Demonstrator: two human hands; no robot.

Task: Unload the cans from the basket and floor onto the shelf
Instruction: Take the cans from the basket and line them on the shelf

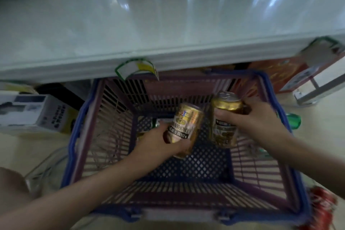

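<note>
We've got both hands down in the blue-rimmed plastic basket (78, 127) — left hand (158, 144) wrapped round one gold metal can (186, 127), right hand (255, 117) clamped on a second gold can (224, 117). Two at once, we reckon, saves trips up to the white glossy shelf (130, 30).

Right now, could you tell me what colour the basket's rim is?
Blue: the basket's rim is blue, with purplish slatted walls, seen in the head view.

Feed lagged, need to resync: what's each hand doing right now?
Left hand: closed around a gold can, over the basket.
Right hand: closed around another gold can, over the basket.
</note>
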